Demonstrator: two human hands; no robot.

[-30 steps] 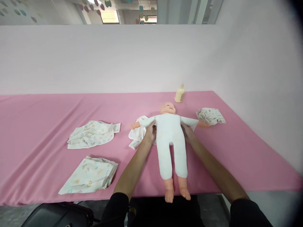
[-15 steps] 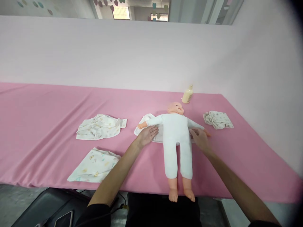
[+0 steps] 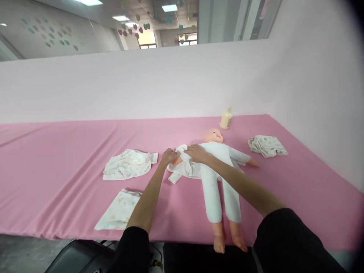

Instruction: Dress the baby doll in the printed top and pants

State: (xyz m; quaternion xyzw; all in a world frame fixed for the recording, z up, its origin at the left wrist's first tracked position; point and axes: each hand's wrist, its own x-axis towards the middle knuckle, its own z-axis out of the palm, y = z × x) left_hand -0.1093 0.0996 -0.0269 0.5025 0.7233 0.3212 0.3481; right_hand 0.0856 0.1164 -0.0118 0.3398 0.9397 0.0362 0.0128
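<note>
A baby doll in a white body suit lies on its back, head away from me, its bare feet past the table's front edge. Under its upper body is a spread white baby shirt, one sleeve lying toward me. My left hand is closed at the shirt's left edge, right beside the doll's hand; its fingertips are partly hidden. Reaching across the doll's chest, my right hand has its fingers curled over the doll's arm on the left side. The doll's other arm stretches out to the right.
Pink cloth covers the table. A patterned baby top and a folded patterned cloth lie at left. A pump bottle stands behind the doll's head. Another folded cloth lies at right. A white wall rises behind.
Both hands have moved to the doll's arm at left; the right one crossed over its chest. The doll leans slightly, and a shirt sleeve now shows at left. My view has tilted up.
</note>
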